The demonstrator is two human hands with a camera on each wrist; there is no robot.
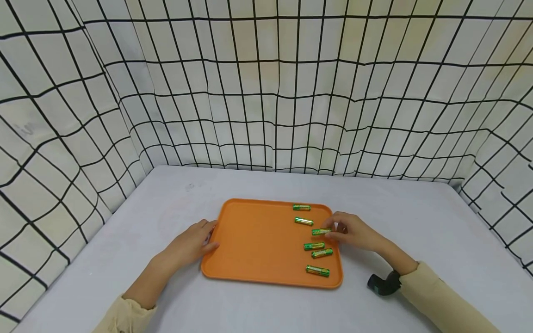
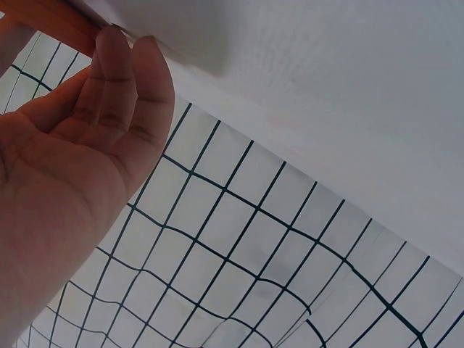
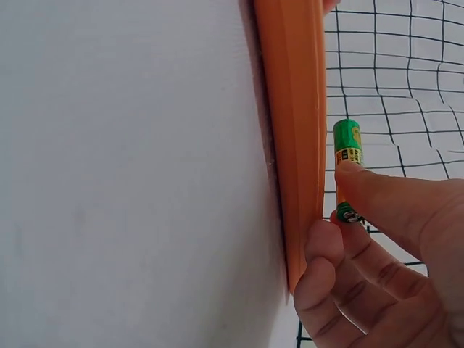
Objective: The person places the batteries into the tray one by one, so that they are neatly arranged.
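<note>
An orange tray (image 1: 258, 240) lies on the table, with several green batteries spread over its right part. Between the thumb and fingertips of my right hand (image 1: 351, 230) is a battery (image 3: 348, 138), pinched at the tray's right side. Loose batteries lie on both sides of it: one (image 1: 304, 221) farther back, another (image 1: 314, 246) just in front, and one (image 1: 318, 270) close to the near rim. My left hand (image 1: 189, 243) holds the tray's left edge, thumb at the rim; in the left wrist view its curled fingers (image 2: 116, 80) meet the orange side.
A white cloth covers the table (image 1: 250, 310). White walls with a black grid (image 1: 275, 92) stand behind it and at both sides. A black device (image 1: 384, 283) sits at the right wrist, by the beige sleeve (image 1: 437, 296).
</note>
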